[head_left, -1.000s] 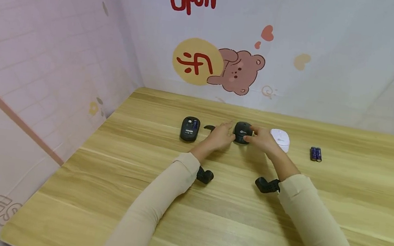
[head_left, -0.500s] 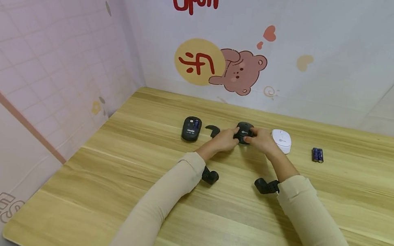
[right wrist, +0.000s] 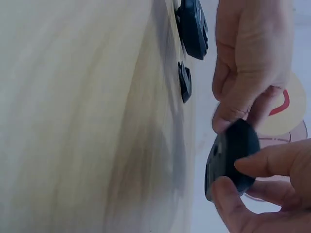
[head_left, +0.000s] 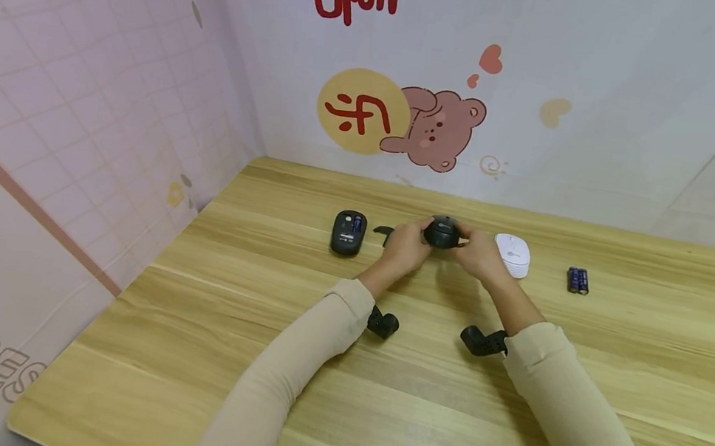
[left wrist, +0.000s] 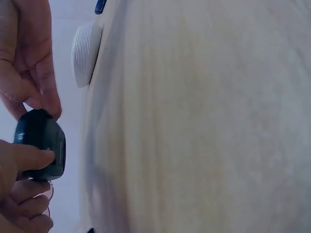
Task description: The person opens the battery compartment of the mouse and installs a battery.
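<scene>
A black computer mouse (head_left: 442, 233) is held in the air above the table between both hands, tilted up at its far side. My left hand (head_left: 406, 251) pinches its left side; in the left wrist view, the left thumb presses on the mouse (left wrist: 41, 131). On the opposite side my right hand (head_left: 481, 254) grips it with thumb and fingers, as the right wrist view shows the dark mouse (right wrist: 234, 153) between them. Left of the hands lies a curved black cover piece (head_left: 384, 232), partly hidden by my left hand. Further left, another black mouse (head_left: 347, 242) lies underside up with a battery (head_left: 357, 224) in its bay.
A white mouse (head_left: 512, 255) sits just right of my right hand. Two dark blue batteries (head_left: 578, 280) lie side by side further right. Black wrist-camera mounts (head_left: 483, 341) show under both forearms. A printed cloth wall (head_left: 609, 135) stands behind the wooden table (head_left: 374, 418).
My left hand has closed in on the black mouse's left side. Both hands have raised the mouse off the table and tipped it; its front now faces the head camera.
</scene>
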Demonstrator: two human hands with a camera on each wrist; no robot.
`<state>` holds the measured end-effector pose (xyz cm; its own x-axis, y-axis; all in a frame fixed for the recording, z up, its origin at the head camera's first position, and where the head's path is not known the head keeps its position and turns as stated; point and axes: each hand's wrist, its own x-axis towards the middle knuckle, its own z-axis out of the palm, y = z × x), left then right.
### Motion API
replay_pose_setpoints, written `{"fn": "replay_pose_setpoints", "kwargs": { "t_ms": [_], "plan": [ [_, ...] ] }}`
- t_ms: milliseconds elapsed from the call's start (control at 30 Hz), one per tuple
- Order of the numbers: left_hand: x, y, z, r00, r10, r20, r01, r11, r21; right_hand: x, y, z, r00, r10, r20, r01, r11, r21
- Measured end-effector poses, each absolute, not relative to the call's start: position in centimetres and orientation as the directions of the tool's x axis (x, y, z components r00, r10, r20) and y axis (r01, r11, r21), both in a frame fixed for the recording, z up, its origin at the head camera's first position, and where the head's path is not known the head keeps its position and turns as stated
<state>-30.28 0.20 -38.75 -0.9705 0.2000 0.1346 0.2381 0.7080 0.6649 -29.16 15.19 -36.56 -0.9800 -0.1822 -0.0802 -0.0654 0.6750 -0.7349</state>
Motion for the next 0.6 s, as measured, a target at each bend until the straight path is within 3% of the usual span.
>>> {"fn": "replay_pose_setpoints", "kwargs": {
  "t_ms": [200, 600],
  "plan": [
    [-29.9, 0.0, -38.1, -0.954, 0.164, 0.25, 0.292, 0.69, 0.662, -28.7, 14.9, -36.2, -0.989, -0.131, 0.067, -0.14, 0.7, -0.7],
    [-29.0, -1.0, -37.0, -0.931, 0.211, 0.297, 0.363, 0.603, 0.711, -27.6, 14.8, -35.4, -0.979, -0.094, 0.183, -0.198, 0.669, -0.716]
  ]
}}
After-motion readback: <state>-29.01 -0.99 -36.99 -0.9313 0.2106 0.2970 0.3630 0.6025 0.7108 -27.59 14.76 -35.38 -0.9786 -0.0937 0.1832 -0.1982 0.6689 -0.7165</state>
